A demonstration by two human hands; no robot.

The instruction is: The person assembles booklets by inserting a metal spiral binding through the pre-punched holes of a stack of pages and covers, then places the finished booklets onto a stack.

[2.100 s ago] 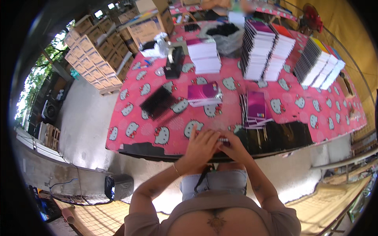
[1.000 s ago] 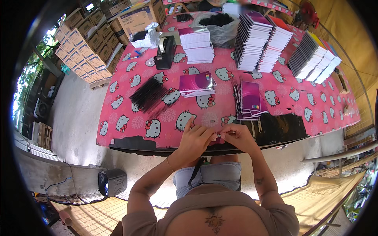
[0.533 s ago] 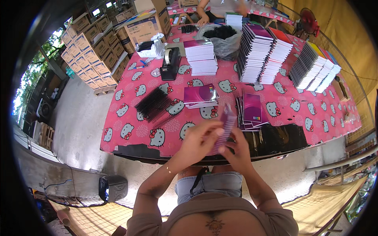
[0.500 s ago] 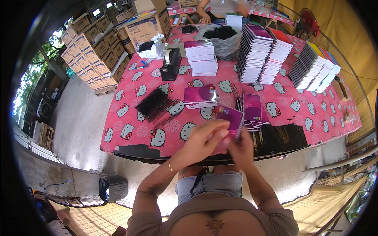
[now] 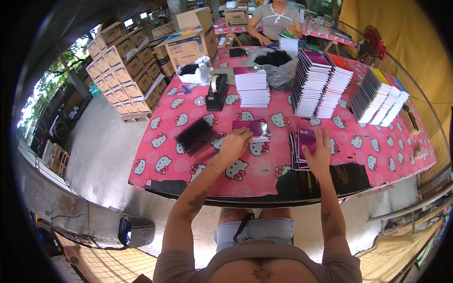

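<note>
My left hand (image 5: 236,145) reaches to a low stack of purple-covered notepads (image 5: 258,128), its fingers bent and pressed together at the near left of the top one. My right hand (image 5: 319,152) has its thumb on the face of a purple spiral notebook (image 5: 307,138) and its fingers along the right edge. That notebook lies on a small, uneven pile of similar ones. To the left of the notepads lies a bunch of black spiral binding coils (image 5: 196,137).
Behind stand a black tape dispenser (image 5: 217,93), a tall notepad stack (image 5: 252,88), a plastic bag of black coils (image 5: 277,66) and bound notebook stacks (image 5: 309,87). Cartons (image 5: 125,78) are piled at left. A person (image 5: 278,23) sits at the far table. Torn black patches (image 5: 351,178) mark the near edge.
My hands have moved apart from the notebook they both worked on. My right hand has brought a notebook to the right pile; my left has reached to the notepads. The view has shifted slightly.
</note>
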